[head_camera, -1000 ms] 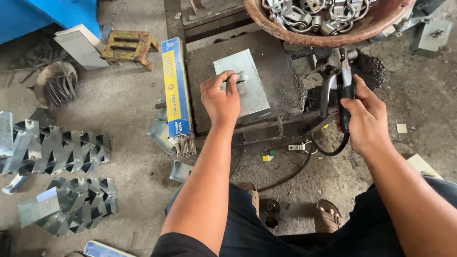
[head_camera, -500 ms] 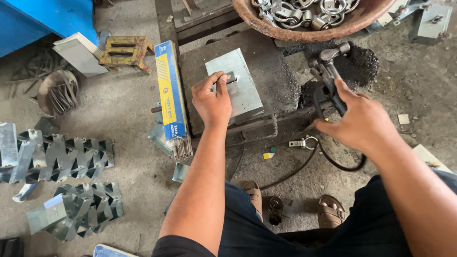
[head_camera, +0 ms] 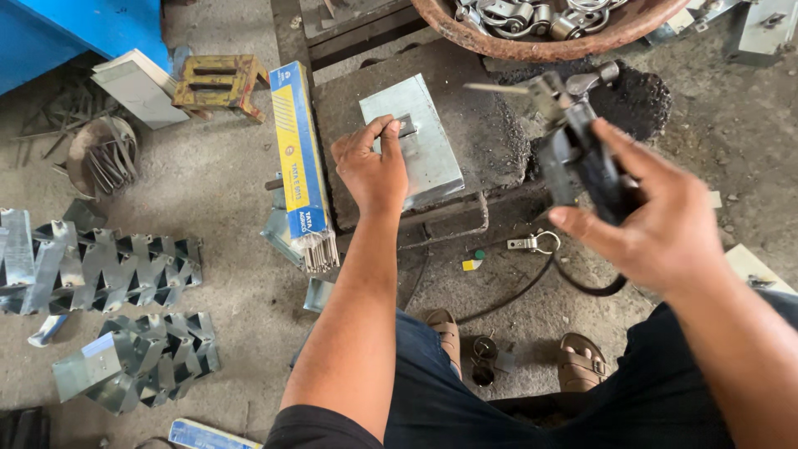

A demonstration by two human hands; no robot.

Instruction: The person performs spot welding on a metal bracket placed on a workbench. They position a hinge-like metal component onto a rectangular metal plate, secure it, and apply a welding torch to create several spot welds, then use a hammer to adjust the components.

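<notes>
My left hand [head_camera: 371, 165] pinches a small dark metal piece [head_camera: 406, 127] against a flat grey metal plate [head_camera: 422, 150] that lies on a dark steel block [head_camera: 490, 137]. My right hand [head_camera: 657, 220] grips the black handle of a welding electrode holder [head_camera: 573, 141], raised above the block's right side. A thin electrode rod [head_camera: 495, 86] sticks out of the holder toward the left, above the plate. A black cable [head_camera: 549, 278] hangs from the holder down to the floor.
A blue and yellow box of welding rods [head_camera: 301, 166] lies left of the block. A rusty bowl of metal fittings [head_camera: 540, 21] sits at the top. Stacks of bent grey metal brackets [head_camera: 108, 266] cover the floor at left. My sandalled feet [head_camera: 582, 362] are below.
My right hand has lifted the electrode holder and swung it left, so the rod now points toward the plate. My left hand has stayed on the small piece.
</notes>
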